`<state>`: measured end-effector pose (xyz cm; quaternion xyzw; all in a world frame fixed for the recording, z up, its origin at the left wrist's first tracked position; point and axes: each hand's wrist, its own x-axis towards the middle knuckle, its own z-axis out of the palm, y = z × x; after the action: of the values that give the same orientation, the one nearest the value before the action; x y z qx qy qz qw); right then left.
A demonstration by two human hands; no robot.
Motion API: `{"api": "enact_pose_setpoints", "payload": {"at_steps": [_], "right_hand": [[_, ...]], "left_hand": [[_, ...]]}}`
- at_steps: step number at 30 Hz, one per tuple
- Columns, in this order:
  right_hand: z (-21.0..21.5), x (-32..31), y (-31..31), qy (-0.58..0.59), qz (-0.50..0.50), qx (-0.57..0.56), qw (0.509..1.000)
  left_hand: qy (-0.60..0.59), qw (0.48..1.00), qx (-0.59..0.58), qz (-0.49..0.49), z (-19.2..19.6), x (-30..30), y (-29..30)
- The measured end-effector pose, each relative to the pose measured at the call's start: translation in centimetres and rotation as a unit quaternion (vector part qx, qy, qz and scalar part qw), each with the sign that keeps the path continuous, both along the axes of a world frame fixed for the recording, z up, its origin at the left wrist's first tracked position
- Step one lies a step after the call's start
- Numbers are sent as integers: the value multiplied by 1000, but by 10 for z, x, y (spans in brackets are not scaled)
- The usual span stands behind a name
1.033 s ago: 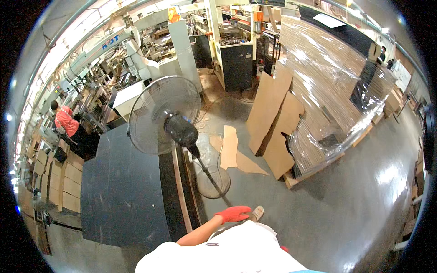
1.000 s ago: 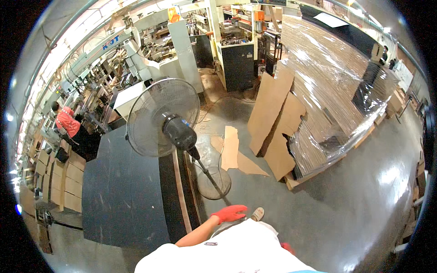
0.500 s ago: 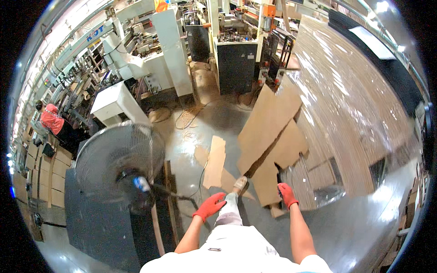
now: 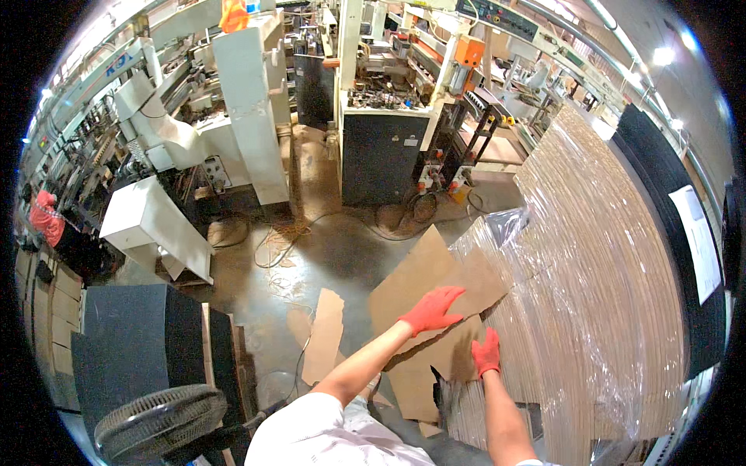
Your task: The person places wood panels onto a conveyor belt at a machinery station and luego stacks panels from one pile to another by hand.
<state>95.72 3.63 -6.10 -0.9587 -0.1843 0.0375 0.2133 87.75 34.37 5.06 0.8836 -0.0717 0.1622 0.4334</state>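
Down below the head camera, two arms reach out from the bottom edge, and both hands wear red gloves. The left hand [image 4: 432,309] is spread open with its fingers apart, and it lies flat on a big brown cardboard sheet [image 4: 420,283] that leans against a tall stack of cardboard wrapped in clear plastic [image 4: 598,295]. The sheet is right under this hand and goes on past it, up and to the left. The right hand [image 4: 487,353] is lower down and close to the stack. It rests on the edge of another cardboard piece [image 4: 431,373], at the spot where it meets the wrapped stack; its fingers look partly bent, but I cannot tell if they grip anything. A thin strip of cardboard [image 4: 325,334] lies flat on the grey floor [image 4: 342,252], left of the arms and well apart from both hands. A black fan [image 4: 159,423] stands at the lower left beside a dark board [image 4: 132,342]. Big white machines [image 4: 249,116] stand at the far side of the floor.
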Motion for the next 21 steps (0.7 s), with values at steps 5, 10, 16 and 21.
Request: {"api": "enact_pose_setpoints", "payload": {"at_steps": [5,10,16,21], "right_hand": [[-1,13,13,-34,30,-37,998],[7,19,14,5,-18,-132,991],[10,27,33,115,-16,-216,970],[9,8,46,162,42,-250,954]], "left_hand": [[-66,995,64,40,16,120,-11],[-70,991,109,29,-1,170,-31],[-25,995,95,31,-9,170,-30],[-24,993,116,-4,3,142,-12]]}}
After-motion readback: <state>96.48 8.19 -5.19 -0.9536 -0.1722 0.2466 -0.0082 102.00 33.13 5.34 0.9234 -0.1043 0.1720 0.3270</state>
